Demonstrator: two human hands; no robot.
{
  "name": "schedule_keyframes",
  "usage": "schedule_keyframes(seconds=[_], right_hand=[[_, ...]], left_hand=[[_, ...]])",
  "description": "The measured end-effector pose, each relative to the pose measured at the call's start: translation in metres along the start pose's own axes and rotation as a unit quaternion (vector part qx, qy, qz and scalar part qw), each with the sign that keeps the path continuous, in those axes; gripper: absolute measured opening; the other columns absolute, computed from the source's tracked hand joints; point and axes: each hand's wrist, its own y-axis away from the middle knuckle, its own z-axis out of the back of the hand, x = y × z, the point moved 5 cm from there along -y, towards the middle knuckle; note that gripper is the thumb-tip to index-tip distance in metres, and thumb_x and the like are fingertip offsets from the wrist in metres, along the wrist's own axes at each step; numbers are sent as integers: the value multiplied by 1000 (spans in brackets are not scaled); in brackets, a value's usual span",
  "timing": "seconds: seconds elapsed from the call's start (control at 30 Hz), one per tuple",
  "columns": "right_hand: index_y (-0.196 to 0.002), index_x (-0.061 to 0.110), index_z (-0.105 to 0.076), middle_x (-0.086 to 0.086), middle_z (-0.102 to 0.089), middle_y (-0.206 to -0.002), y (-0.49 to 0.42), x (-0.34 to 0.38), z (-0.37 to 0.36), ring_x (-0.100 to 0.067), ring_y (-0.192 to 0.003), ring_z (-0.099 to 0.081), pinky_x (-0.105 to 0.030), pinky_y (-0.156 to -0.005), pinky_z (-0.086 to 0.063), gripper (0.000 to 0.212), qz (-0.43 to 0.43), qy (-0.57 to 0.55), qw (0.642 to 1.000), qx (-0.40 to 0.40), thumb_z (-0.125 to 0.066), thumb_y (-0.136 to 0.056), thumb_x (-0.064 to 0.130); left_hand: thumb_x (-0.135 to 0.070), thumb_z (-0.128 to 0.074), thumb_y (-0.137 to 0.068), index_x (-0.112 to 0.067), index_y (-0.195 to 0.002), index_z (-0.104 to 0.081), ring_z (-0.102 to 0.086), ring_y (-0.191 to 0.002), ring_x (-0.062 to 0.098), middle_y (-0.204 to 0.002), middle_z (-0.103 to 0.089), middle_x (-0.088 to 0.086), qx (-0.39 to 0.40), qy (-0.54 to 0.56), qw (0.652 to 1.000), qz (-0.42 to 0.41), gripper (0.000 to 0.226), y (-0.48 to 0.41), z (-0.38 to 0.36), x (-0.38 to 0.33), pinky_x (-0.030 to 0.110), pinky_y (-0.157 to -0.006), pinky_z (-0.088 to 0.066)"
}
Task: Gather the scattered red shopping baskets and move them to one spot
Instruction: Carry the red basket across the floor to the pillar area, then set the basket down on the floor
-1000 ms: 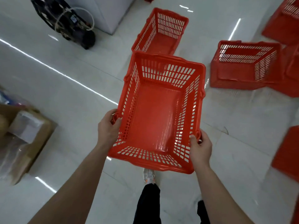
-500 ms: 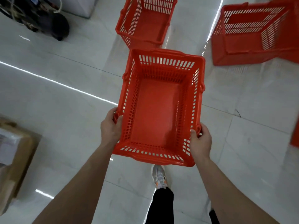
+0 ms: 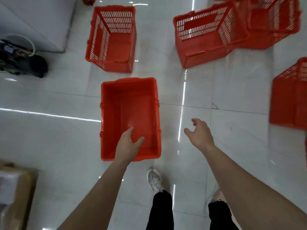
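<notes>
- Five red baskets show clearly. The nearest basket sits upright on the white tiled floor, middle of the view, blurred.
- A second basket stands beyond it, far and slightly left, apart from the first.
- A third basket is far right, tilted, with a fourth basket just behind it and touching or overlapping; more red shows at the top edge, too cropped to count.
- A fifth basket lies at the right edge, partly cut off.
- Two hands: the left hand is over the near end of the nearest basket, fingers loosely spread, gripping nothing that I can see; whether it touches the rim, cannot tell.
- The right hand is open in the air, right of that basket, holding nothing.
- Two grey shoes and black trouser legs stand near.
- A black machine with a white hose sits far left beside a white cabinet.
- A cardboard box is near left.
</notes>
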Motion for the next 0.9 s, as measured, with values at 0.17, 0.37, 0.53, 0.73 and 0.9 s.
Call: schedule_keyframes(seconds=[0.17, 0.37, 0.53, 0.73, 0.9], right_hand=[[-147, 13, -45, -14, -50, -141, -1, -92, 132, -33, -127, -51, -42, -98, -47, 68, -54, 39, 997, -29, -69, -88, 38], [-148, 16, -45, -14, -48, -142, 15, -233, 300, -36, -128, -48, -44, -98, -45, 71, -124, 47, 988, -79, -69, -87, 43], [-145, 15, -47, -16, -51, -138, 31, -342, 418, -37, -127, -49, -44, -100, -45, 74, -151, 28, 982, -108, -69, -85, 51], [-142, 16, -51, -14, -53, -140, 44, -444, 505, -34, -130, -47, -42, -106, -40, 73, -192, -52, 967, -161, -71, -82, 53], [-136, 17, -56, -12, -58, -129, 50, -522, 528, -36, -121, -53, -41, -99, -43, 68, -250, -127, 938, -203, -71, -80, 53]], left_hand=[[-37, -72, -86, -13, -142, -50, -50, -129, 27, -141, -53, 10, 34, -65, 992, -102, 65, 24, -63, -141, 31, -102, -36], [-48, -66, -88, -15, -150, -38, -42, -137, 26, -151, -45, 8, 88, -175, 963, -186, 76, 61, -181, -305, 40, -111, -34], [-50, -66, -88, -15, -152, -33, -39, -138, 28, -154, -40, 9, 136, -260, 917, -270, 80, 105, -289, -431, 41, -112, -33], [-53, -64, -88, -17, -153, -33, -42, -135, 28, -154, -41, 7, 173, -303, 883, -313, 81, 151, -392, -533, 43, -110, -36], [-57, -61, -88, -18, -154, -30, -40, -137, 27, -155, -39, 6, 223, -344, 840, -354, 82, 171, -483, -590, 44, -109, -37]])
